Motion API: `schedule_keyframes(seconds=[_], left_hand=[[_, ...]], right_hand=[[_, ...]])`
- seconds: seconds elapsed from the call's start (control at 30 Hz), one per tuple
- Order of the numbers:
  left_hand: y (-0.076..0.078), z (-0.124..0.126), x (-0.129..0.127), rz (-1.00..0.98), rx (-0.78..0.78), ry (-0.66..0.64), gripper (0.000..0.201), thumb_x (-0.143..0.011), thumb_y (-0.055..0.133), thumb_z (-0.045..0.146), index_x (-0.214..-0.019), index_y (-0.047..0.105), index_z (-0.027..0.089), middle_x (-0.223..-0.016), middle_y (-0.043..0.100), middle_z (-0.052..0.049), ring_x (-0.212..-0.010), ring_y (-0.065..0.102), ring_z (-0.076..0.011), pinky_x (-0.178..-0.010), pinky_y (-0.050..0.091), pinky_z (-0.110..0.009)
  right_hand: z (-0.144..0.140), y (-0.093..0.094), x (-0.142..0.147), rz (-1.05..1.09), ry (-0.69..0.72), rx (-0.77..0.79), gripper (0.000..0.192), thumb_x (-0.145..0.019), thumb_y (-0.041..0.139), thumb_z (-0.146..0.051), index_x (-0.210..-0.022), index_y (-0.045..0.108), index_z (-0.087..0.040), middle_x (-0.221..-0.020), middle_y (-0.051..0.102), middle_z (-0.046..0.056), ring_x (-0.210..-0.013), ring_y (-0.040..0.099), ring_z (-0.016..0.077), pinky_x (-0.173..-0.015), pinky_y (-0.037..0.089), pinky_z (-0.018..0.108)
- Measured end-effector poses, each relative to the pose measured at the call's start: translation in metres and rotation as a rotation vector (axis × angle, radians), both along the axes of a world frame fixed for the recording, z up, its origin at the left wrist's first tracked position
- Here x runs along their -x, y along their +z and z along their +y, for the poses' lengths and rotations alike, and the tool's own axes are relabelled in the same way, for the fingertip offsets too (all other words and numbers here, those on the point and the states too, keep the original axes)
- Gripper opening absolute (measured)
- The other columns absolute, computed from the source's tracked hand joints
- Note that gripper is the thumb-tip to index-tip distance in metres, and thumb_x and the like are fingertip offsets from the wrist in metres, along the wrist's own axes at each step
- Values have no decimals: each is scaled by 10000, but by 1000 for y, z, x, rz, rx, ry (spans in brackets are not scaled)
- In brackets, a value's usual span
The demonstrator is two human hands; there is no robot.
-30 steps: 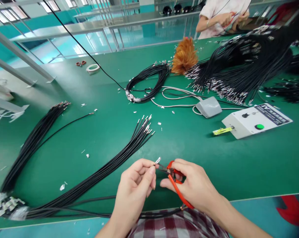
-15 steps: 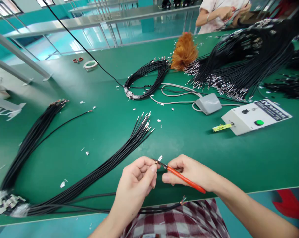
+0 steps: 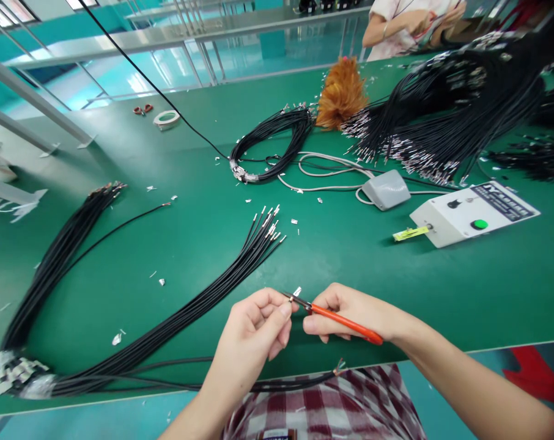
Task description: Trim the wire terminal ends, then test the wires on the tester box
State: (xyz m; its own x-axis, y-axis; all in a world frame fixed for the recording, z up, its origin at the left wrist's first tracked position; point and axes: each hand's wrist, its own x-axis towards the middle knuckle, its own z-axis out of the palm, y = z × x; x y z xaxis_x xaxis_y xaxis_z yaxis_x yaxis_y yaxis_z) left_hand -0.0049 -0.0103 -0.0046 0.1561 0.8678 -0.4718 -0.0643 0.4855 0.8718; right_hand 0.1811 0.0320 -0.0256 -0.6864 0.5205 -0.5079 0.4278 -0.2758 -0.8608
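My left hand (image 3: 254,333) pinches the end of a black wire with a small metal terminal (image 3: 296,292) at its tip. My right hand (image 3: 350,315) grips red-handled snips (image 3: 345,322), their jaws closed at that terminal. Both hands hover over the near edge of the green table (image 3: 465,293). A fanned bundle of black wires (image 3: 203,302) with metal tips lies just left of my hands. Another black wire (image 3: 281,385) runs along the table edge below my hands.
A second wire bundle (image 3: 61,256) lies at left, a coiled one (image 3: 272,143) at centre back, a large pile (image 3: 451,110) at right. A grey foot pedal (image 3: 386,189) and a white control box (image 3: 472,214) sit right of centre. Another person (image 3: 409,24) works at the far side.
My right hand has rotated the snips so the handles lie flatter and point right. The view has shifted slightly; the left hand keeps its pinch on the wire end.
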Motion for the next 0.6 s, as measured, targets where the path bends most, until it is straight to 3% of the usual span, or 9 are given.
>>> schedule_keyframes(seconds=[0.2,0.4,0.5,0.6], left_hand=[[-2,-1,1,-46,-21,34,229,-809,633,353,-785,597,128,-484,464,53,-415,302,-43,-392,179,-179],[5,-3,8,-88,-58,105,193,-834,612,329,-810,611,137,-499,457,52,-443,306,-52,-422,194,-202],[3,-3,6,-51,-58,68,213,-821,625,346,-800,605,135,-500,479,44,-429,320,-51,-409,198,-196],[-2,-4,0,-6,-64,41,235,-817,626,369,-764,581,145,-511,478,45,-440,341,-56,-401,217,-178]], right_hand=[[-11,-13,3,-116,-137,-123,433,-715,649,-522,-557,424,-188,-553,294,-69,-510,237,77,-436,183,222],[-14,-15,-1,-125,-238,-108,458,-713,663,-495,-538,369,-191,-534,258,-77,-503,227,75,-448,186,226],[-15,-5,5,72,-387,-92,367,-703,705,-421,-606,438,-190,-561,373,-76,-515,312,74,-473,268,211],[-18,1,19,341,-623,-92,308,-680,745,-338,-673,473,-193,-768,595,-14,-664,517,106,-639,423,229]])
